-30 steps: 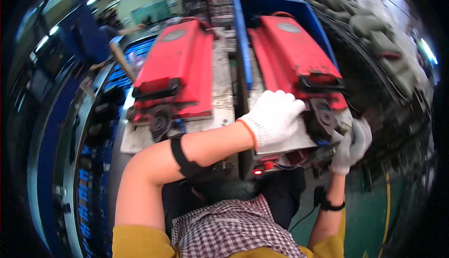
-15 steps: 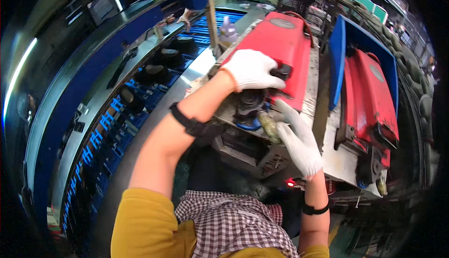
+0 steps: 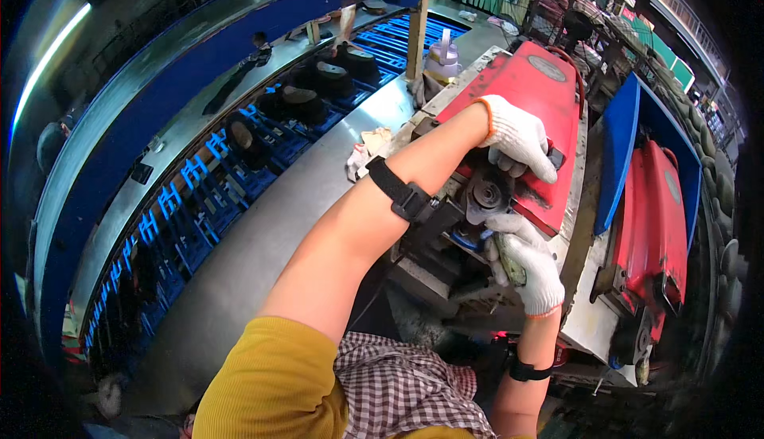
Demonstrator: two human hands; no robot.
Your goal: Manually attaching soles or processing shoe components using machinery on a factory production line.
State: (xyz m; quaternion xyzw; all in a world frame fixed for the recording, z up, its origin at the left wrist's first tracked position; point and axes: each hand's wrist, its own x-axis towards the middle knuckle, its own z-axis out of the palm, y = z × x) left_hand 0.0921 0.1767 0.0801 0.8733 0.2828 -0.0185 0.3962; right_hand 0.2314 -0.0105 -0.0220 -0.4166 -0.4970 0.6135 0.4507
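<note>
A red machine housing (image 3: 521, 77) stands on a bench in front of me, with a round black part (image 3: 487, 191) at its near end. My left hand (image 3: 521, 138), in a white knit glove, lies over the housing's near end. Its fingers curl down beside a black block (image 3: 555, 157), and what they grip is hidden. Below the round part, my gloved right hand (image 3: 532, 268) is closed around a greenish, wrapped-looking handle (image 3: 512, 257). A blue piece (image 3: 469, 238) shows just left of that hand.
On the right, a second red machine (image 3: 656, 224) stands beside a blue panel (image 3: 617, 152). A conveyor with blue bars (image 3: 179, 220) carries several dark shoe-like pieces (image 3: 301, 105) on the left. A pale bottle (image 3: 443, 58) and crumpled cloth (image 3: 368, 152) lie near the bench.
My right hand has closed around the greenish handle, where its fingers were apart before. My left fingers have curled down at the housing's end. The whole view has shifted.
</note>
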